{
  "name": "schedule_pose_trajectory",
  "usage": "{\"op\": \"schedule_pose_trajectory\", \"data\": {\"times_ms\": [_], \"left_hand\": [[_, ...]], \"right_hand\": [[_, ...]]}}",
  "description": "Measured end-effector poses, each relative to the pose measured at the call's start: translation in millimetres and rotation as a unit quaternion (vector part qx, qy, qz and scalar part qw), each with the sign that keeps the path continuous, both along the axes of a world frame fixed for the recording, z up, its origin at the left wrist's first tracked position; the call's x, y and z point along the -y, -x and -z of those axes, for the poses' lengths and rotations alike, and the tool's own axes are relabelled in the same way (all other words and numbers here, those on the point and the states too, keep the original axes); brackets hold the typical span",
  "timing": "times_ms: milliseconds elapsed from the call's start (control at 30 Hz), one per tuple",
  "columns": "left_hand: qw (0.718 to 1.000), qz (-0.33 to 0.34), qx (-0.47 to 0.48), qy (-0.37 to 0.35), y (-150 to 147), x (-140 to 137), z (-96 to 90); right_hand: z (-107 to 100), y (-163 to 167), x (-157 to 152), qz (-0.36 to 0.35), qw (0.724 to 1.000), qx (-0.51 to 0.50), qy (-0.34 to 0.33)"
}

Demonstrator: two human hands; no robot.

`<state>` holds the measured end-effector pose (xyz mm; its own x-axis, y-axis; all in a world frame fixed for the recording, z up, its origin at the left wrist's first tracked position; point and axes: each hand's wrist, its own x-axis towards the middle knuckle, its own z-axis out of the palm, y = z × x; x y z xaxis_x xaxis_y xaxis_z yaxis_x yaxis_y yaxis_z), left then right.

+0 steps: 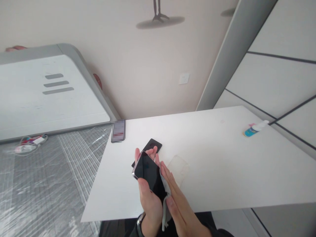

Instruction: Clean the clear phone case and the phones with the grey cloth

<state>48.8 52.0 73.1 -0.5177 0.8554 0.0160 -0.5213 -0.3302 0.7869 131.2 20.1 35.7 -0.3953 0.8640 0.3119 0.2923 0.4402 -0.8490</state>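
Observation:
A smartphone (149, 172) with a dark screen lies tilted in my left hand (150, 197), its thumb along the near edge and its fingers round the far side. My right hand (176, 200) presses a grey cloth (166, 187) against the phone's right edge, fingers held together. Behind the phone, another dark, flat phone-like object (152, 144) rests on the white table (209, 154), partly covered by my left fingers. A clear phone case (178, 168) lies flat just right of my hands.
At the table's far left corner is a blurred-out phone-like thing (118, 131). A spray bottle (254, 129) with a blue label is near the right edge. A bed end panel (49, 92) stands left, plastic-covered bedding (37, 184) below it. Wall and panelled wardrobe (278, 65) border the table.

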Motion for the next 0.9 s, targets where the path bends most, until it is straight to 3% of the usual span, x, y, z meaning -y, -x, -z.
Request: {"op": "schedule_pose_trajectory", "data": {"times_ms": [167, 233, 333, 467, 633, 700, 800, 900], "left_hand": [[0.998, 0.049, -0.027, -0.041, 3, 2, -6.2], [0.997, 0.056, -0.046, -0.010, 12, -6, -11.1], [0.985, 0.044, -0.153, 0.073, 29, -19, -12.3], [0.965, 0.023, -0.238, 0.108, 34, -22, -3.2], [0.958, 0.108, -0.244, 0.104, 14, -6, 2.3], [0.951, 0.107, -0.271, 0.101, 10, -2, 3.9], [0.943, 0.087, -0.303, 0.111, 16, -2, 9.1], [0.934, 0.110, -0.319, 0.115, 30, -4, 17.0]], "right_hand": [[-15, -6, -23, 0.017, 0.970, -0.125, 0.206], [-12, -11, -26, 0.018, 0.955, -0.147, 0.258], [-8, -18, -21, 0.012, 0.944, -0.158, 0.290], [-11, -23, -16, 0.031, 0.944, -0.156, 0.288], [-10, -22, -39, 0.044, 0.952, -0.148, 0.263], [-7, -19, -52, 0.055, 0.956, -0.152, 0.247], [-4, -16, -60, 0.078, 0.963, -0.152, 0.207], [-6, -21, -57, 0.077, 0.974, -0.142, 0.161]]}}
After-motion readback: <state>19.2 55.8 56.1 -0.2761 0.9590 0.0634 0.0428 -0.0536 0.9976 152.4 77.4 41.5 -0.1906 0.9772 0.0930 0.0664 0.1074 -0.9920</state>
